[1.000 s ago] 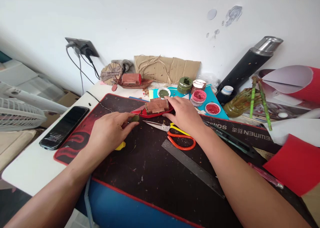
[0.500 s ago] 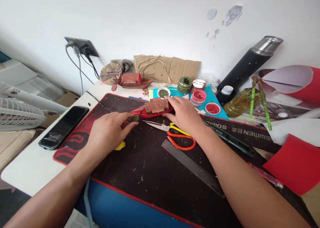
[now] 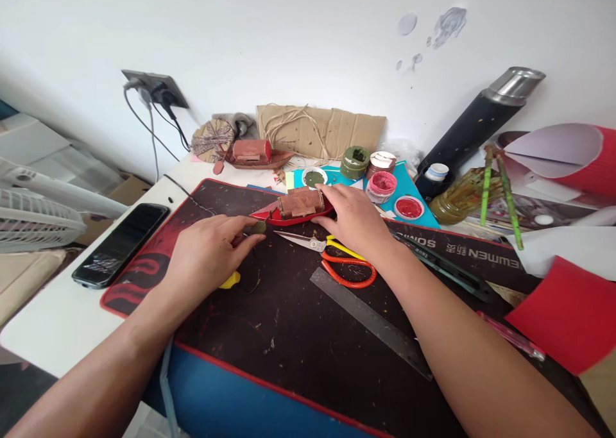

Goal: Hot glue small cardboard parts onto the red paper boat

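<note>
A small model boat (image 3: 301, 206) with a red hull and a brown roofed cabin rests on the dark mat (image 3: 269, 335). My right hand (image 3: 353, 217) grips its right end between thumb and fingers. At the boat's left end, my left hand (image 3: 216, 245) pinches a small dark green piece (image 3: 258, 228), which lies close to a thin stick on the boat; whether they are joined I cannot tell. Just below the boat lie scissors (image 3: 315, 244) with yellow and red handles. A yellow object (image 3: 231, 280) shows partly under my left hand.
Behind stands a second, brown model boat (image 3: 255, 156). Green paint (image 3: 355, 162), pink paint (image 3: 382, 186) and red paint (image 3: 409, 208) sit on blue card. A metal ruler (image 3: 370, 322) lies in front, a phone (image 3: 121, 245) at left, and a black flask (image 3: 476, 124) leans at right.
Almost nothing differs. Both hands keep their hold and the boat stays in place; the view has shifted very slightly.
</note>
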